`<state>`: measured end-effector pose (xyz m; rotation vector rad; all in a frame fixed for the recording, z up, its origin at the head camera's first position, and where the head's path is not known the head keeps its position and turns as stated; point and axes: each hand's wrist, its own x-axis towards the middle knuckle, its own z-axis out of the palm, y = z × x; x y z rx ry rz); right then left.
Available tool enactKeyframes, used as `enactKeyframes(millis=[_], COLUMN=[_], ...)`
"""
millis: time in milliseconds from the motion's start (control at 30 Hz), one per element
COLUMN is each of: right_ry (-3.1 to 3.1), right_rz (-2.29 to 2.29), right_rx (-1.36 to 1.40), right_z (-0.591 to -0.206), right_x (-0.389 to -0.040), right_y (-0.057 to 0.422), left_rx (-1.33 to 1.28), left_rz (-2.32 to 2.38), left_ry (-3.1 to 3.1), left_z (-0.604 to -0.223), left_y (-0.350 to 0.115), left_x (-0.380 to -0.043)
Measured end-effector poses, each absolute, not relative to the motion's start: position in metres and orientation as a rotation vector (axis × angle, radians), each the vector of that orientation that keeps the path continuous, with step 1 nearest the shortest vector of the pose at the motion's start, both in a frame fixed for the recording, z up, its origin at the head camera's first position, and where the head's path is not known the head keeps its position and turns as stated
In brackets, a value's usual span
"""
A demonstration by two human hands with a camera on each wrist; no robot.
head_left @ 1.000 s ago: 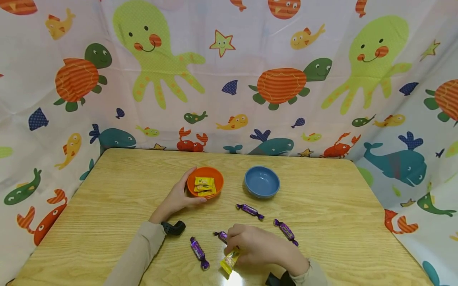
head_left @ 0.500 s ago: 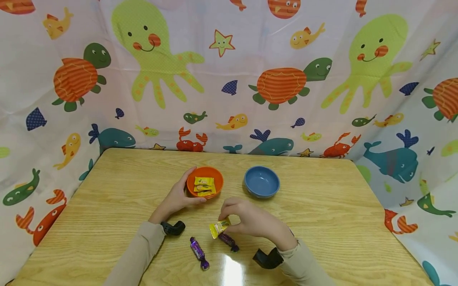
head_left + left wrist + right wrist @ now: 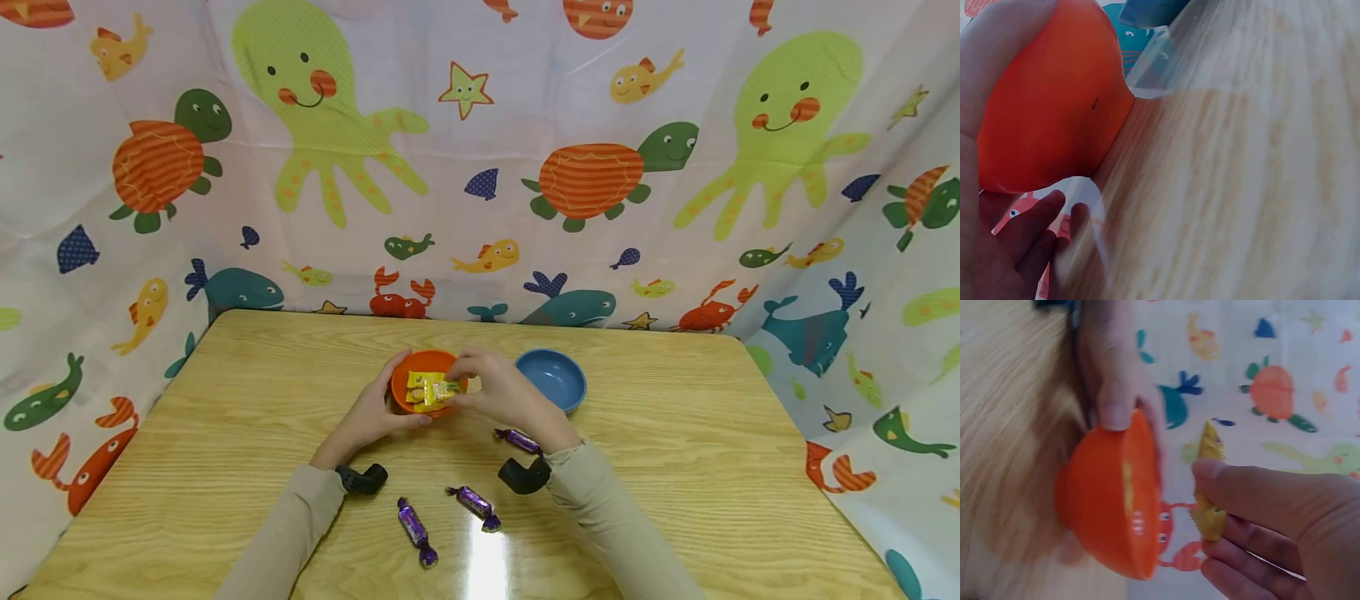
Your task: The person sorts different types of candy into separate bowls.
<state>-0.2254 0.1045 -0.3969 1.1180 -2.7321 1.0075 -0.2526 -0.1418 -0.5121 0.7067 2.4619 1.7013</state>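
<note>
The orange bowl (image 3: 427, 360) stands left of centre on the table with yellow-wrapped candies (image 3: 417, 381) inside. My left hand (image 3: 371, 412) holds it from the left side, thumb at the near side and fingers round the far side. Over the bowl's right part, my right hand (image 3: 497, 385) pinches one yellow-wrapped candy (image 3: 1211, 520) between thumb and fingers. In the right wrist view this candy is outside the bowl's mouth, facing its opening. The left wrist view shows the bowl's outer wall (image 3: 1079, 94) close to the left thumb.
A blue bowl (image 3: 553, 382) stands right of the orange one, partly behind the right hand. Purple twist-wrapped candies lie nearer: one at front left (image 3: 414, 530), another beside it (image 3: 474, 505), and a third (image 3: 519, 440) by the right wrist. A patterned curtain (image 3: 480, 167) hangs behind the table.
My right hand has picked up the yellow candy from the near part of the table and carried it forward and left to the orange bowl. The left hand stays on the bowl.
</note>
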Motion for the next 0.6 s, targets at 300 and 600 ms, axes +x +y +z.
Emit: enactKeyframes(millis=[300, 600], right_ry=[-2.831, -2.942], right_rz=[0.845, 0.745], right_rx=[1.071, 1.120], right_z=[-0.420, -0.427], right_x=[-0.254, -0.260], right_y=[0.080, 0.071], left_rx=[0.688, 0.647], left_rz=[1.690, 1.704], left_ry=[2.481, 2.448], left_z=[-0.514, -0.515], left_y=[-0.141, -0.142], left_x=[-0.254, -0.254])
